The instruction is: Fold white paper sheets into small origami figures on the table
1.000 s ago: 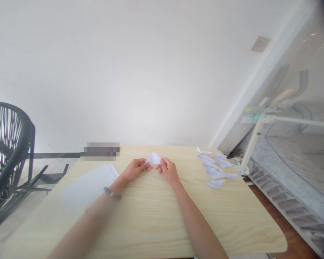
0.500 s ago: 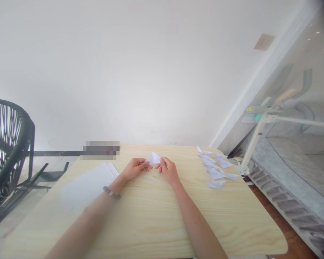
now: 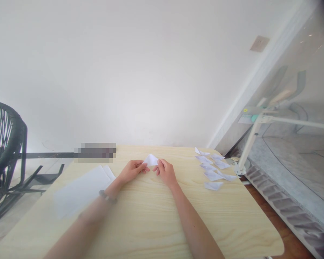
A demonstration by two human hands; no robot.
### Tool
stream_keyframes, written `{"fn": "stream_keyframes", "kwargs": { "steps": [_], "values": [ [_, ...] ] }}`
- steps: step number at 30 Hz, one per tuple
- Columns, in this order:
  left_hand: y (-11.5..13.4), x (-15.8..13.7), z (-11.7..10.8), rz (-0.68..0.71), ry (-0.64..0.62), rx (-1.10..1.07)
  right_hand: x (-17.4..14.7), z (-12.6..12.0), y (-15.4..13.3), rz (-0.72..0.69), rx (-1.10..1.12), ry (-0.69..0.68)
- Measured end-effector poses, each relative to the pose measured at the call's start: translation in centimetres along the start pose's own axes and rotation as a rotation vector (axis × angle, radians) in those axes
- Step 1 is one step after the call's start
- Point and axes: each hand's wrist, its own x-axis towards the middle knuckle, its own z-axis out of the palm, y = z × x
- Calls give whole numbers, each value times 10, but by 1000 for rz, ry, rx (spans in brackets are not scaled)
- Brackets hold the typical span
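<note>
A small folded piece of white paper [image 3: 151, 159], roughly triangular with its peak pointing away from me, is held between both hands above the middle of the table. My left hand [image 3: 133, 170] pinches its left corner between thumb and fingers. At the opposite corner, my right hand [image 3: 165, 171] grips the paper the same way. Several folded paper boats [image 3: 214, 185] sit in a cluster on the table to the right of my right hand. Flat white paper sheets [image 3: 81, 190] lie to the left, partly beyond my left forearm.
The pale wooden table [image 3: 151, 223] stands against a white wall. Left of it is a dark woven chair [image 3: 18, 129]. A blurred-out dark object [image 3: 95, 153] is at the back left edge. On the right are a white metal frame [image 3: 250, 142] and a bed-like surface with a ruffled edge.
The whole view has shifted slightly, so things sit a little further left and lower. Both hands keep their hold on the folded paper, with hardly any change in grip.
</note>
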Motion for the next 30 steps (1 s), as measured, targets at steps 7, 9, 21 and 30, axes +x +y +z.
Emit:
{"fn": "stream_keyframes", "kwargs": {
  "steps": [7,9,21,30],
  "values": [
    [7,0,1,-5,18,-6,1,0,-1,1,-5,2],
    [7,1,1,-7,27,24,2,0,-1,-5,-7,2],
    [9,1,3,-8,46,29,0,-1,-2,1,-13,3],
    [4,2,3,18,31,50,1,-1,1,-13,-2,0]
  ]
}}
